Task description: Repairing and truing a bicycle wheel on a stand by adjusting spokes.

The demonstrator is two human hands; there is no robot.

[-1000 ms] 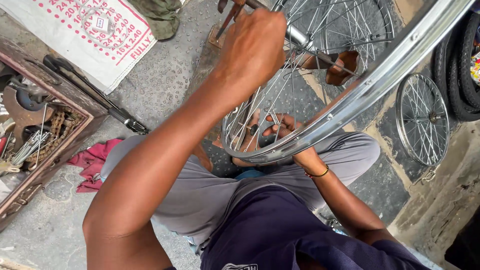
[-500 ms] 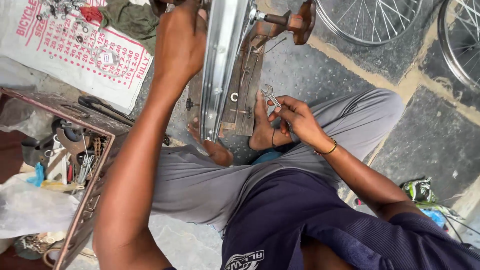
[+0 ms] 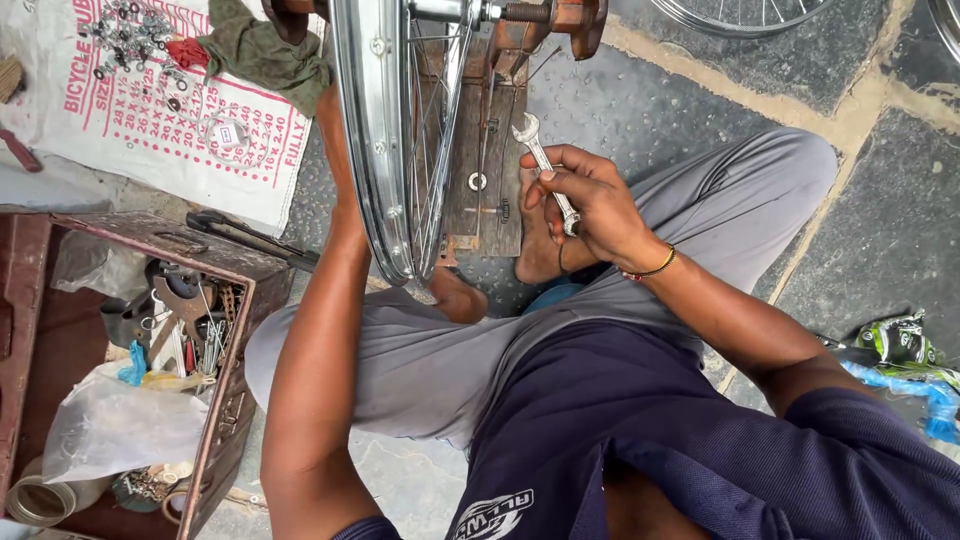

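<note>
Clearly stiff and light, the small steel spanner [image 3: 546,170] sits pinched mid-shank in the right hand [image 3: 590,205], while the left hand stays hidden behind the wheel rim [image 3: 368,130].

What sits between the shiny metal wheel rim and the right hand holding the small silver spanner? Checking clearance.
In the head view, thin wire spokes and the brown wooden stand.

Off to the left there's a rusty toolbox [image 3: 250,290] stuffed with tools and a plastic bag [image 3: 120,425]. Above it, a white printed sack [image 3: 255,165] lies on the stone floor [image 3: 880,230], with nuts and washers [image 3: 135,35] scattered near its top edge and a green rag [image 3: 265,55] at its top right corner.
</note>
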